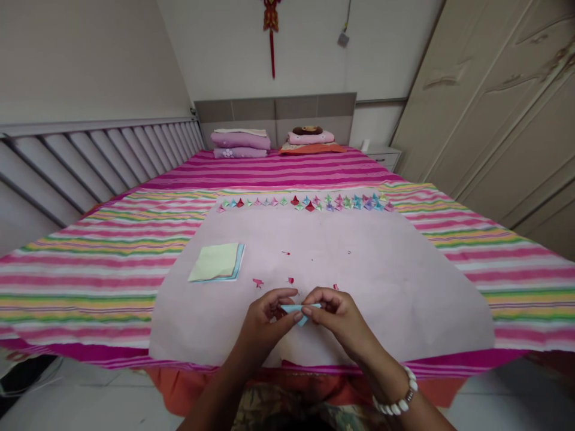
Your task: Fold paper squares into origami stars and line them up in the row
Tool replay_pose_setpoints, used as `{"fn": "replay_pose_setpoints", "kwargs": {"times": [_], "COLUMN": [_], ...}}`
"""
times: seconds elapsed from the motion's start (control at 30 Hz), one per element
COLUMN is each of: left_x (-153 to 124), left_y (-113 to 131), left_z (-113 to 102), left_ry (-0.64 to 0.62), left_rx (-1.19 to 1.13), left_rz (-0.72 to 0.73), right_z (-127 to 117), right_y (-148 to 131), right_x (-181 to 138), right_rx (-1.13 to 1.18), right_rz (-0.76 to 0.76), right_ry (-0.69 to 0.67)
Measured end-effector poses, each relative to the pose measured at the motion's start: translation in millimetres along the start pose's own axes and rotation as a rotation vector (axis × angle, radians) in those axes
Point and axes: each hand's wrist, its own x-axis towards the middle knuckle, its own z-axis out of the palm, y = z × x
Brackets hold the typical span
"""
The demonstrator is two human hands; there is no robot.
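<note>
A piece of light blue folded paper (302, 320), roughly triangular with its point toward me, is pinched between my two hands above the pale sheet. My left hand (272, 317) grips its left side with thumb and fingers. At the right side, my right hand (335, 311) holds it by the thumb and fingertips; that wrist wears a white bead bracelet (398, 401). Parts of the paper are hidden behind my thumbs. Small red paper scraps (257, 282) lie on the sheet just beyond my hands.
The pale sheet (431, 299) covers the near part of the striped bed (90, 263). A stack of square papers (215, 261), pale green over blue, rests at left. Small folded paper pieces (309, 206) in many colours line the sheet's far edge. Folded bedding (240, 143) sits by the headboard.
</note>
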Motion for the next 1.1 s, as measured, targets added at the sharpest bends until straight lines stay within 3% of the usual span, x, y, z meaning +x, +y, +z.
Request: {"fn": "replay_pose_setpoints", "kwargs": {"times": [0.3, 0.43, 0.6, 0.77, 0.93, 1.1], "left_x": [1.2, 1.0, 1.9, 2.1, 2.3, 3.7], "left_y": [1.6, 3.8, 2.5, -2.6, -4.8, -5.7], "left_z": [-1.9, -2.8, -1.3, 1.3, 4.5, 6.3], "left_ry": [0.014, -0.007, 0.097, 0.213, 0.191, 0.195], "left_rx": [0.100, 0.076, 0.001, -0.063, -0.181, -0.205], "left_rz": [0.086, 0.017, -0.057, -0.088, -0.117, -0.117], "right_z": [0.7, -3.3, -5.5, -2.2, 2.8, 5.3], "right_y": [1.8, 2.2, 6.9, 10.5, 9.8, 12.7], "right_x": [1.1, 0.7, 1.6, 0.0, -4.2, -3.5], "right_rx": [0.033, 0.059, 0.041, -0.035, -0.180, -0.227], "right_rz": [0.006, 0.055, 0.043, -0.112, -0.351, -0.444], "right_ry": [0.035, 0.027, 0.055, 0.134, 0.179, 0.180]}}
